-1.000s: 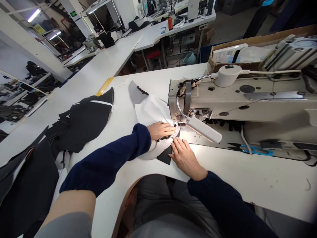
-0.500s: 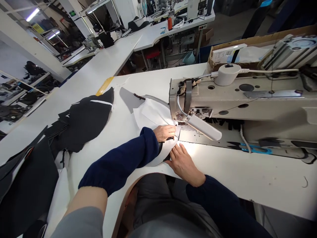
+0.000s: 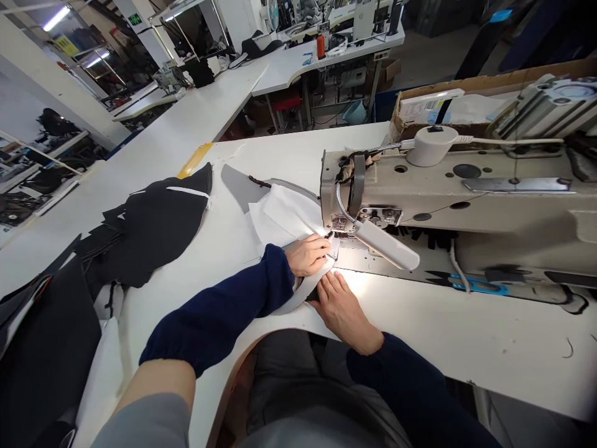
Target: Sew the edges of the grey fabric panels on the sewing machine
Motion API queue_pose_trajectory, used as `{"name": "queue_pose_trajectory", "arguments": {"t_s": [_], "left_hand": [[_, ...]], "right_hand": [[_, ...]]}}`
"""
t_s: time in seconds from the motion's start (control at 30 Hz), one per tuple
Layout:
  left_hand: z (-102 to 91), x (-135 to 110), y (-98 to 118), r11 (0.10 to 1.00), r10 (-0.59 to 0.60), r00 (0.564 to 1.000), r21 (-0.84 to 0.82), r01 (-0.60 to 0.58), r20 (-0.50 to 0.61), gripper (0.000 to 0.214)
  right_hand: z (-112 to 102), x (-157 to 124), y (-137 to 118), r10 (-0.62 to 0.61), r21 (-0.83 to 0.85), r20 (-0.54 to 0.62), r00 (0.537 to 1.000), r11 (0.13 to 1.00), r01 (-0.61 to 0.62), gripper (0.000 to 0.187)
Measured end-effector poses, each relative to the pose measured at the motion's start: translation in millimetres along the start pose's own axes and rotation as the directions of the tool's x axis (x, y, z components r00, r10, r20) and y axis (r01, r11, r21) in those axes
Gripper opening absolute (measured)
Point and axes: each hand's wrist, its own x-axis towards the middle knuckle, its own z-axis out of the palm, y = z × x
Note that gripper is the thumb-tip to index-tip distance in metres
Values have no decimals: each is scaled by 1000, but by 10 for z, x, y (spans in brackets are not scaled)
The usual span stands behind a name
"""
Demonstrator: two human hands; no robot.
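Note:
Under the lit needle area of a sewing machine [image 3: 392,186] lies a white and grey fabric piece [image 3: 284,214]. My left hand [image 3: 308,254] is on the cloth just left of the presser foot, fingers curled and pressed together on its edge. Close to the table's front edge, my right hand [image 3: 342,311] rests flat with fingers stretched over the near part of the fabric. A bit of dark material shows beside its fingertips. The needle itself is too small to make out.
A stack of black fabric pieces [image 3: 158,224] lies to the left, with larger black panels [image 3: 51,348] nearer me. A white lamp [image 3: 387,244] hangs at the machine head. Blue-handled scissors [image 3: 480,284] lie under the machine arm. Behind it stands a cardboard box [image 3: 494,81].
My left hand has shifted slightly, and the dark strip seen below its fingers is now mostly covered. My right hand stays nearly in place. The view has tilted a little.

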Motion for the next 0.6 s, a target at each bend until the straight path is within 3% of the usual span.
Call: {"name": "queue_pose_trajectory", "arguments": {"t_s": [0.13, 0.23, 0.37, 0.6], "left_hand": [[-44, -22, 175, 981, -178, 983, 64, 181, -36, 39], [-53, -4, 256, 957, -277, 961, 99, 273, 24, 37], [-79, 64, 277, 958, -265, 952, 154, 242, 152, 20], [-19, 49, 278, 984, -107, 968, 163, 70, 229, 24]], "right_hand": [[13, -1, -66, 6, 3, 8, 1000, 1000, -6, 50], [12, 8, -106, 15, -5, -4, 1000, 1000, -15, 49], [28, 8, -176, 70, 17, -21, 997, 997, -69, 47], [89, -4, -234, 84, -27, -42, 996, 996, -85, 49]]}}
